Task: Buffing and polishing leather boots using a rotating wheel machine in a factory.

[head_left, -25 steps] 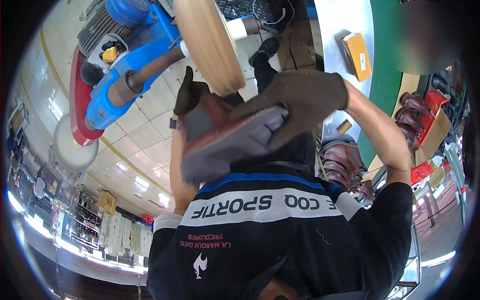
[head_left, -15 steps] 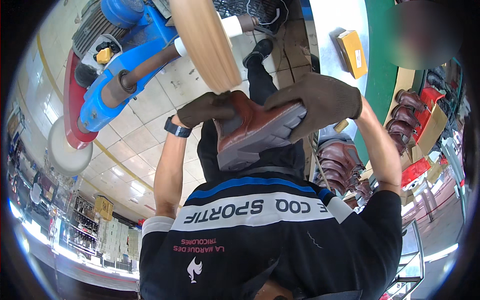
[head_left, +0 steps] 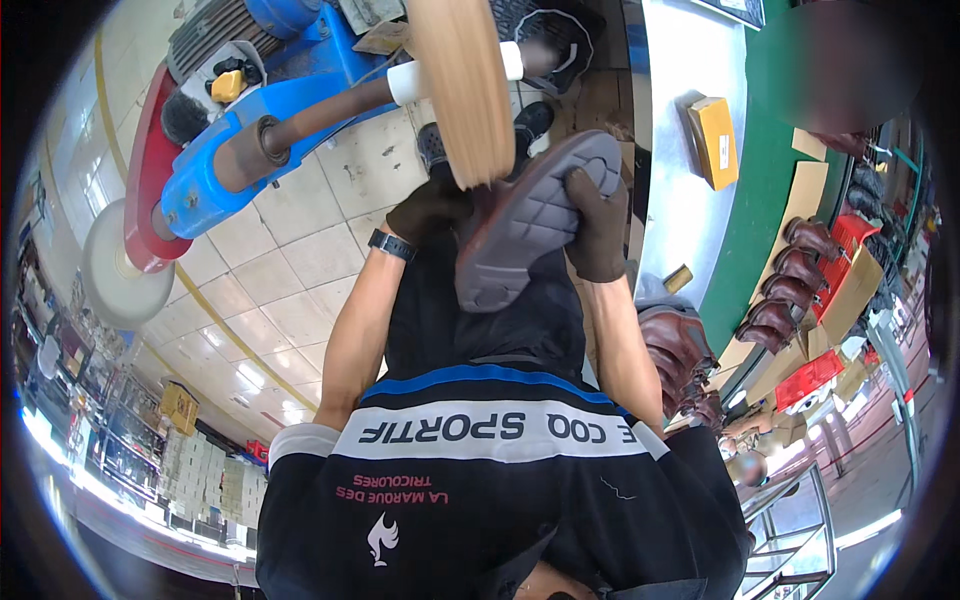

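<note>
Between my gloved hands is a brown leather boot [head_left: 528,222], tilted so its dark treaded sole shows, heel down-left and toe up-right. My left hand [head_left: 428,212], in a dark glove, closes on the boot's shaft side, its fingers partly hidden. My right hand [head_left: 602,225], gloved too, grips the toe end with the thumb on the sole. The tan buffing wheel [head_left: 460,95] looks blurred, and its lower edge meets the boot's upper; whether they actually touch is hard to tell.
The blue machine [head_left: 210,190] carries the wheel's shaft, with a white disc wheel [head_left: 120,270] at far left. On the right, a metal-topped bench [head_left: 690,50] holds a yellow box [head_left: 713,143]. More brown boots [head_left: 675,350] stand below it, others [head_left: 795,280] farther right.
The boot has moved right and turned, so more of its sole faces me. My right hand has shifted from around the toe to its outer side, thumb on the sole. The wheel appears farther right.
</note>
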`<state>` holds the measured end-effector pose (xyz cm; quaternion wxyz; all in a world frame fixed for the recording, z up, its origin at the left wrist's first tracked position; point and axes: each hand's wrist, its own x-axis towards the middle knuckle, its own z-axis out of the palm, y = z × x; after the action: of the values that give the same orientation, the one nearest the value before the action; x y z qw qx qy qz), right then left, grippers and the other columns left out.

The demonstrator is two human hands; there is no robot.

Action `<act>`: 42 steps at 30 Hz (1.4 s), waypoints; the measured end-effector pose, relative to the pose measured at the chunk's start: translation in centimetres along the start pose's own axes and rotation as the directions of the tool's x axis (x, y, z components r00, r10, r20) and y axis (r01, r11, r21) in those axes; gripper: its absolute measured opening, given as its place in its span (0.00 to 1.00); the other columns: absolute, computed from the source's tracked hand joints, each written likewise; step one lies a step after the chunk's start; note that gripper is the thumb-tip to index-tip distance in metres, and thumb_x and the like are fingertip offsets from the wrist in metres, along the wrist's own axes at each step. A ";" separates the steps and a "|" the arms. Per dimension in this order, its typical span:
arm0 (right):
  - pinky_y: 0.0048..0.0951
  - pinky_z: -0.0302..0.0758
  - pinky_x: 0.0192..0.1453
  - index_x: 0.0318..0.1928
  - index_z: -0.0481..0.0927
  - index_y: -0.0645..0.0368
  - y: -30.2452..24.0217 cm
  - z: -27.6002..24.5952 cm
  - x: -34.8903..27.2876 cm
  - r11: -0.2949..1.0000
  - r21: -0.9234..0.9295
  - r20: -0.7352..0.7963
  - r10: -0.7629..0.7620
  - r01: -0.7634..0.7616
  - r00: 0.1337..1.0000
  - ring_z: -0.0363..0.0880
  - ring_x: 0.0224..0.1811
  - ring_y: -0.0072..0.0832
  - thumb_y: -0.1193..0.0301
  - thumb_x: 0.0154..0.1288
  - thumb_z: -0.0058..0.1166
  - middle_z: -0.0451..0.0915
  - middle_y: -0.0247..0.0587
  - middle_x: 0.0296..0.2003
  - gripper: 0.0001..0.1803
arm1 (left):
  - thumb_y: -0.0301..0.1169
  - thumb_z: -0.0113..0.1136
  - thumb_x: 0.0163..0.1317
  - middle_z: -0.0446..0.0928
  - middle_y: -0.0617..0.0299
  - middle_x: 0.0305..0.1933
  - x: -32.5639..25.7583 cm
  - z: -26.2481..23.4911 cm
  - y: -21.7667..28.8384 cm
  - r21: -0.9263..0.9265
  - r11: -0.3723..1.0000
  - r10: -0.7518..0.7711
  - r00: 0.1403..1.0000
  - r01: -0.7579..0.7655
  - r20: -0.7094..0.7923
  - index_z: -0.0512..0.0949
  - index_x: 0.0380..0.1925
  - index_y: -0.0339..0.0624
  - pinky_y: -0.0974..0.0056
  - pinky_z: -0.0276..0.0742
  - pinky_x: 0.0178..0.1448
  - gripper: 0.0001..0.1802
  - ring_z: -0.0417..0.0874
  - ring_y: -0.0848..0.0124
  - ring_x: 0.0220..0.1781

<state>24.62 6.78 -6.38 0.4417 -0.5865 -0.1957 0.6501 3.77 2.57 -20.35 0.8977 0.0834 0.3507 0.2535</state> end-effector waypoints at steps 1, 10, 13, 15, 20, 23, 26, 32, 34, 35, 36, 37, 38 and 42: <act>0.26 0.74 0.38 0.44 0.74 0.64 0.0 0.9 0.2 0.999 -0.038 -0.065 -0.020 0.017 0.998 0.76 0.32 0.23 0.70 0.51 0.60 0.77 0.37 0.33 0.19 | 0.24 0.62 0.46 0.71 0.57 0.56 0.2 -0.2 0.5 0.000 1.000 0.005 1.000 -0.005 -0.003 0.62 0.58 0.33 0.64 0.67 0.60 0.36 0.70 0.66 0.57; 0.24 0.73 0.39 0.42 0.74 0.64 -2.6 2.8 -2.7 0.994 -0.067 -0.062 -0.096 0.092 0.993 0.74 0.33 0.21 0.70 0.52 0.60 0.77 0.35 0.34 0.17 | 0.28 0.60 0.48 0.71 0.55 0.55 -1.6 3.6 2.0 0.026 0.976 0.213 0.972 -0.217 0.101 0.67 0.54 0.32 0.65 0.64 0.61 0.30 0.70 0.67 0.58; 0.25 0.73 0.40 0.42 0.75 0.64 -2.5 3.7 -0.8 0.984 -0.173 -0.087 -0.045 0.029 0.995 0.75 0.34 0.21 0.69 0.52 0.60 0.77 0.36 0.34 0.17 | 0.26 0.59 0.45 0.72 0.55 0.54 -1.1 1.2 0.1 0.023 0.999 0.046 0.999 -0.046 0.012 0.64 0.57 0.33 0.65 0.64 0.62 0.35 0.72 0.66 0.56; 0.25 0.73 0.41 0.42 0.75 0.64 -3.2 4.8 -0.2 0.990 -0.112 -0.079 -0.098 0.089 0.992 0.74 0.34 0.21 0.69 0.53 0.59 0.77 0.35 0.34 0.17 | 0.27 0.59 0.44 0.73 0.54 0.52 -0.6 1.8 1.2 -0.209 0.973 0.093 0.994 -0.101 -0.049 0.68 0.54 0.32 0.66 0.66 0.59 0.32 0.73 0.67 0.54; 0.26 0.75 0.44 0.54 0.67 0.65 -4.2 3.4 -4.9 0.980 -0.129 0.046 -0.146 0.151 0.988 0.77 0.38 0.25 0.64 0.44 0.68 0.77 0.40 0.38 0.37 | 0.26 0.59 0.43 0.78 0.59 0.42 -4.0 3.5 2.4 -0.057 0.984 0.174 0.974 -0.167 0.147 0.73 0.46 0.32 0.69 0.72 0.50 0.25 0.77 0.71 0.45; 0.31 0.76 0.46 0.53 0.65 0.66 -4.3 0.3 -4.7 0.979 -0.159 0.186 -0.097 0.127 0.978 0.77 0.42 0.32 0.48 0.41 0.68 0.75 0.46 0.41 0.45 | 0.22 0.60 0.45 0.78 0.62 0.39 -5.8 6.1 3.7 0.192 0.981 0.011 0.999 -0.018 0.040 0.74 0.44 0.32 0.73 0.73 0.45 0.21 0.78 0.77 0.40; 0.31 0.74 0.49 0.55 0.65 0.66 -4.2 -1.2 -4.5 0.984 -0.158 0.189 -0.048 0.079 0.981 0.76 0.46 0.32 0.47 0.36 0.70 0.75 0.46 0.46 0.50 | 0.23 0.61 0.47 0.78 0.61 0.41 -6.2 7.5 3.0 0.177 0.984 0.012 0.999 -0.018 0.032 0.74 0.45 0.34 0.72 0.73 0.48 0.21 0.77 0.76 0.42; 0.35 0.69 0.55 0.53 0.67 0.66 -0.9 -5.7 -8.3 0.668 -0.702 0.349 0.018 0.248 0.937 0.72 0.50 0.37 0.56 0.22 0.77 0.73 0.47 0.49 0.53 | 0.23 0.60 0.50 0.78 0.61 0.44 -6.0 9.8 1.8 0.208 0.967 0.148 0.989 -0.144 0.000 0.74 0.46 0.36 0.70 0.71 0.51 0.20 0.77 0.75 0.44; 0.37 0.67 0.56 0.52 0.66 0.67 -0.8 -3.8 -9.0 0.532 -0.811 0.309 0.037 0.243 0.950 0.71 0.53 0.41 0.59 0.27 0.75 0.71 0.50 0.50 0.49 | 0.22 0.60 0.51 0.78 0.62 0.44 -5.7 8.8 0.8 0.173 0.976 0.135 0.991 -0.136 0.014 0.74 0.46 0.35 0.70 0.71 0.51 0.19 0.77 0.74 0.45; 0.37 0.67 0.56 0.52 0.66 0.67 -0.3 -2.9 -9.3 0.532 -0.810 0.309 0.031 0.246 0.950 0.71 0.53 0.41 0.59 0.27 0.75 0.71 0.50 0.50 0.49 | 0.29 0.57 0.55 0.77 0.61 0.44 -5.6 7.8 0.4 0.225 0.960 0.158 0.986 -0.164 0.043 0.73 0.46 0.36 0.71 0.71 0.51 0.17 0.77 0.75 0.45; 0.37 0.67 0.55 0.52 0.66 0.68 0.3 -1.8 -9.6 0.667 -0.741 0.147 0.060 0.070 0.987 0.71 0.52 0.43 0.60 0.30 0.74 0.71 0.53 0.49 0.47 | 0.35 0.55 0.60 0.77 0.61 0.44 -5.3 6.8 0.0 0.275 0.942 0.180 0.981 -0.193 0.073 0.73 0.46 0.36 0.71 0.71 0.51 0.18 0.76 0.75 0.45; 0.37 0.68 0.54 0.52 0.65 0.68 0.9 -0.7 -9.6 0.776 -0.624 -0.003 0.118 -0.094 0.993 0.71 0.52 0.44 0.61 0.33 0.72 0.71 0.55 0.48 0.45 | 0.35 0.55 0.60 0.77 0.61 0.44 -4.9 6.0 -0.3 0.279 0.939 0.187 0.980 -0.200 0.071 0.73 0.46 0.36 0.71 0.71 0.51 0.18 0.76 0.75 0.45; 0.37 0.68 0.54 0.52 0.65 0.68 1.7 0.3 -9.4 0.776 -0.624 0.003 0.114 -0.087 0.993 0.71 0.52 0.44 0.61 0.33 0.72 0.71 0.55 0.48 0.45 | 0.43 0.52 0.61 0.76 0.61 0.45 -4.2 5.1 -0.5 0.010 0.994 0.112 0.992 -0.112 -0.057 0.71 0.49 0.37 0.70 0.70 0.51 0.23 0.76 0.73 0.45; 0.35 0.70 0.50 0.51 0.64 0.71 3.8 3.6 -7.2 0.716 -0.695 -0.115 -0.200 0.065 0.973 0.74 0.46 0.41 0.62 0.38 0.69 0.73 0.56 0.44 0.41 | 0.65 0.33 0.61 0.75 0.60 0.39 -0.3 3.9 1.0 -0.153 0.988 -0.033 0.960 -0.011 -0.279 0.71 0.47 0.36 0.70 0.70 0.42 0.41 0.75 0.73 0.40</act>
<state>19.36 -0.10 -4.25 0.2547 -0.7494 -0.4226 0.4415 5.81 3.41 -17.00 0.8439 -0.0245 0.4546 0.2839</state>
